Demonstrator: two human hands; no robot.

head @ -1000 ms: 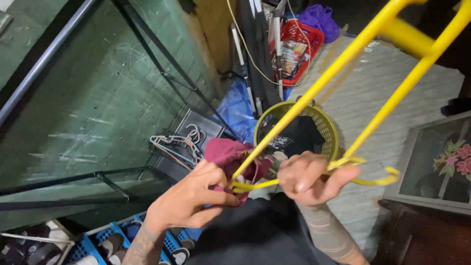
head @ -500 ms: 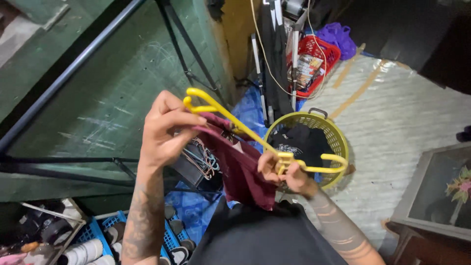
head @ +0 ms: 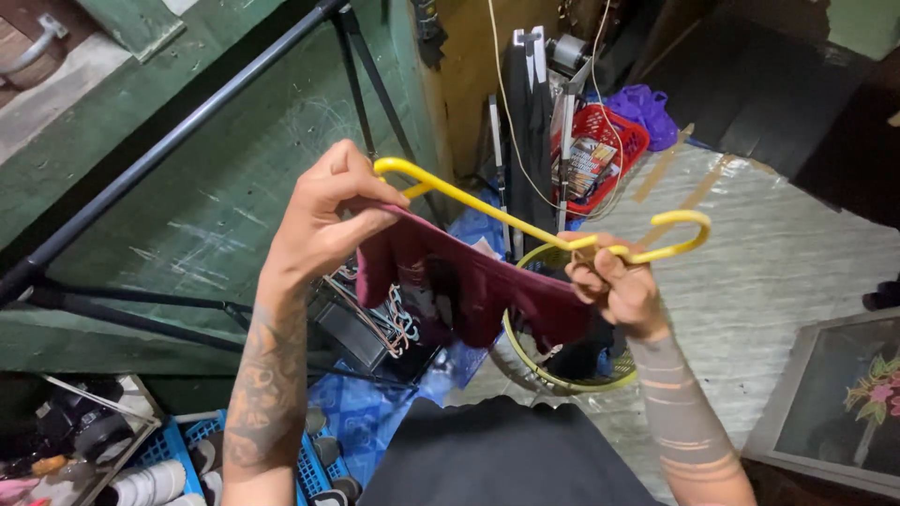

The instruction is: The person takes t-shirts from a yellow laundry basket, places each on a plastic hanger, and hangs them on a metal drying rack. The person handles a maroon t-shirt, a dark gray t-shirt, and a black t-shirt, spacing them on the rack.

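At the far left a long dark metal clothes-rack rail (head: 169, 150) slants up across a scuffed green wall (head: 216, 215), and below it a blue plastic crate (head: 202, 440) holds shoes. The left hand (head: 323, 211) is raised in front of the wall with its fingers closed around one end of a slim yellow plastic clothes hanger (head: 487, 208), pinching the edge of a dark maroon cloth garment (head: 450, 286) against that end. The garment hangs draped from the hanger's bar, sagging between the two hands in mid-air, above the floor and in front of the person's black shirt (head: 506, 454). Behind and below the garment lies a loose bundle of thin wire hangers (head: 398, 319) on a dark box, just above a crumpled blue plastic sheet (head: 375, 403). Further right the rim of a round yellow-green plastic laundry basket (head: 562, 379) shows under the cloth, with dark clothing inside. The right hand (head: 614, 286) is clenched on the hanger near its neck, gripping the garment's other edge there too, while the hanger's curved hook sticks out to the right past the fingers. Beyond it stand a red plastic basket (head: 609, 155) and a purple bag (head: 642, 108), and pale woven matting (head: 769, 262) covers the floor. A framed flower picture (head: 844, 394) sits at the lower right.
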